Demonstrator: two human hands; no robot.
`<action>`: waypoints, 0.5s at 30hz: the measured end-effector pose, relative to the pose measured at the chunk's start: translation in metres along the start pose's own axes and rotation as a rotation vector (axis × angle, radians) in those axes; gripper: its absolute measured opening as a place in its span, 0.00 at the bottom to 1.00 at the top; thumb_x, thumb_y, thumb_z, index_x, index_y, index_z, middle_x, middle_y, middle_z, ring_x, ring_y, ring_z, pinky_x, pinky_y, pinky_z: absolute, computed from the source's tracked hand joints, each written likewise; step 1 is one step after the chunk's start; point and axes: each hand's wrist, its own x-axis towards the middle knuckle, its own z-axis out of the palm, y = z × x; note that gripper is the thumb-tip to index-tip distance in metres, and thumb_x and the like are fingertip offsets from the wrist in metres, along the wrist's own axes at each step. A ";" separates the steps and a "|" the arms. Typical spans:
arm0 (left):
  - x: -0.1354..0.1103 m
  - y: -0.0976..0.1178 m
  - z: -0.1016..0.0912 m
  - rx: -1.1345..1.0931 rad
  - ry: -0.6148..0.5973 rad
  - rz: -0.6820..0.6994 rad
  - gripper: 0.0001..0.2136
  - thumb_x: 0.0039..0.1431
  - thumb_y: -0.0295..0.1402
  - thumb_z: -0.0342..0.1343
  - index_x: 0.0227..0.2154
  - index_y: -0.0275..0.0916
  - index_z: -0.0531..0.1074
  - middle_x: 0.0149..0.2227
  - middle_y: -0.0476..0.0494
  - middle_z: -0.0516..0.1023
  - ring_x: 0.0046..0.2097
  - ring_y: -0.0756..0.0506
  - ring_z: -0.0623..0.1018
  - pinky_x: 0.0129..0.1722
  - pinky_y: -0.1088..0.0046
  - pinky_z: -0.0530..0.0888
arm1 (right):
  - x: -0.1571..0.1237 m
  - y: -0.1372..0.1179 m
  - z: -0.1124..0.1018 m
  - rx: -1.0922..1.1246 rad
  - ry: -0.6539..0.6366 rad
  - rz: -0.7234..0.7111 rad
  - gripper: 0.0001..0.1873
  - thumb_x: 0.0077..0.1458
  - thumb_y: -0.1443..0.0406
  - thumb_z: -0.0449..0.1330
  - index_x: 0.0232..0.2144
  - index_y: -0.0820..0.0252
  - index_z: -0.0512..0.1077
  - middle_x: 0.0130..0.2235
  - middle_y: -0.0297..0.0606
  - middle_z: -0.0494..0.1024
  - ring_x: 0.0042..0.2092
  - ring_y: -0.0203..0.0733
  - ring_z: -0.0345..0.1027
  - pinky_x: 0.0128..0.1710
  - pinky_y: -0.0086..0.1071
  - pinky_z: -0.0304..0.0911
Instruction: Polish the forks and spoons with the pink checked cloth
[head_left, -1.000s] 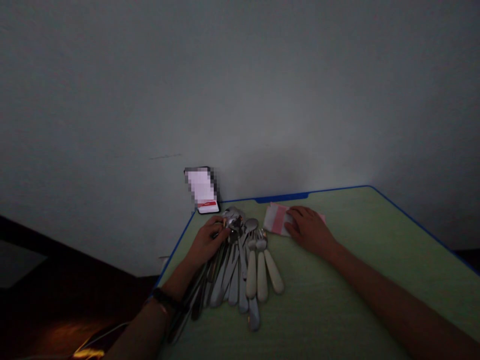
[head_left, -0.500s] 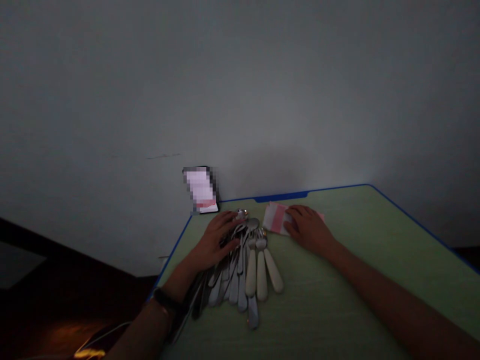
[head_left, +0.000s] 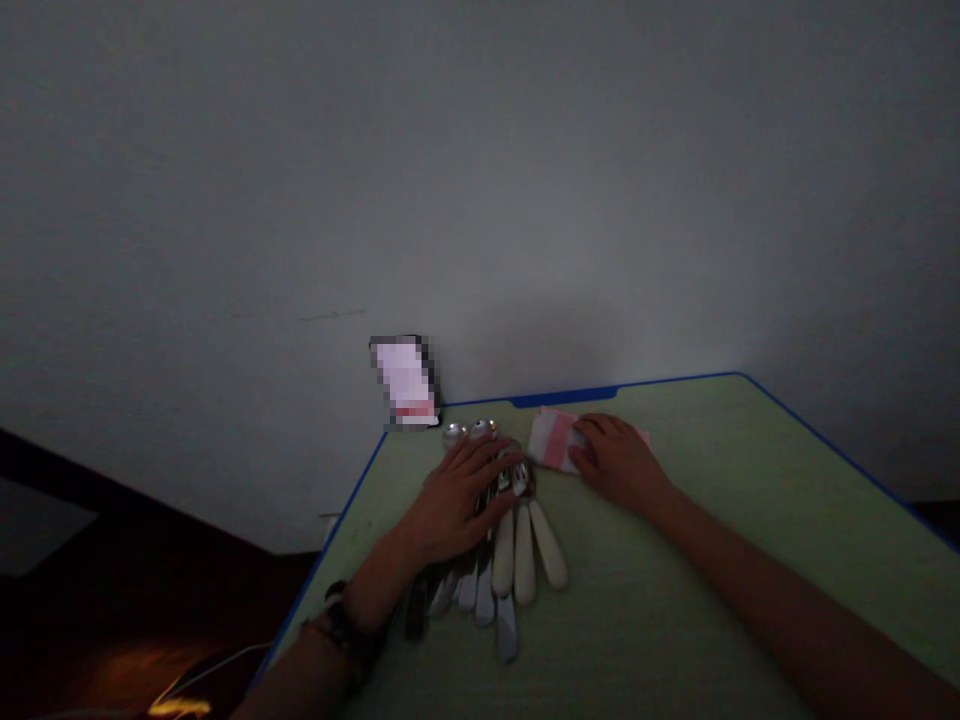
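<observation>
My left hand lies palm down with fingers spread across a pile of metal cutlery. It covers much of the pile's middle, so whether it touches every piece below cannot be seen. Shiny spoon bowls show past its fingertips. Several cream-handled forks lie by the thumb, handles toward me. My right hand rests on a folded pink-and-white cloth, fingers together and laid over it, thumb a little apart at the near side.
A lit phone, its screen blurred, leans on the wall at the table's back left corner. The pale green table has a blue rim. A cable and a yellow glow are at the lower left.
My left hand has shifted right across the cutlery, now covering its middle and uncovering a spoon bowl at the left. My right hand and the cloth stay in place.
</observation>
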 end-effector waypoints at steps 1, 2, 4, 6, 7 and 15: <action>0.001 0.006 0.000 -0.014 -0.029 0.008 0.25 0.62 0.45 0.44 0.61 0.48 0.52 0.64 0.47 0.53 0.64 0.40 0.50 0.62 0.51 0.46 | 0.000 0.000 0.000 -0.001 0.000 0.002 0.22 0.57 0.57 0.48 0.50 0.61 0.64 0.50 0.46 0.69 0.52 0.48 0.59 0.53 0.41 0.53; 0.001 0.010 0.001 -0.027 -0.041 0.012 0.28 0.59 0.48 0.46 0.61 0.48 0.50 0.64 0.45 0.52 0.64 0.38 0.49 0.62 0.49 0.46 | 0.000 -0.001 0.000 0.000 0.001 0.004 0.22 0.57 0.57 0.48 0.51 0.61 0.64 0.50 0.46 0.69 0.52 0.48 0.59 0.53 0.41 0.53; 0.001 0.015 0.003 -0.044 -0.059 0.001 0.31 0.58 0.50 0.47 0.62 0.47 0.48 0.64 0.43 0.51 0.64 0.38 0.50 0.62 0.48 0.45 | 0.000 -0.002 -0.001 0.002 0.004 0.008 0.22 0.57 0.58 0.48 0.51 0.61 0.64 0.50 0.46 0.69 0.53 0.48 0.58 0.52 0.41 0.52; 0.000 0.015 0.005 -0.057 -0.056 -0.012 0.31 0.59 0.48 0.47 0.62 0.45 0.47 0.64 0.43 0.51 0.64 0.38 0.50 0.62 0.48 0.44 | 0.000 -0.003 -0.002 0.004 0.001 0.010 0.22 0.57 0.58 0.48 0.51 0.61 0.63 0.50 0.46 0.69 0.53 0.47 0.58 0.52 0.41 0.52; 0.000 0.014 0.006 -0.064 -0.051 -0.015 0.29 0.60 0.46 0.46 0.62 0.44 0.47 0.64 0.43 0.52 0.64 0.39 0.50 0.62 0.49 0.44 | 0.000 -0.003 -0.002 0.006 -0.003 0.012 0.22 0.57 0.58 0.48 0.51 0.61 0.64 0.50 0.46 0.69 0.53 0.47 0.59 0.52 0.41 0.52; 0.000 0.006 0.010 -0.118 0.035 0.012 0.23 0.61 0.32 0.47 0.59 0.47 0.54 0.62 0.45 0.58 0.63 0.40 0.54 0.61 0.49 0.48 | 0.000 -0.002 -0.002 0.006 0.000 0.016 0.22 0.57 0.57 0.48 0.51 0.61 0.63 0.50 0.46 0.69 0.53 0.47 0.59 0.52 0.42 0.53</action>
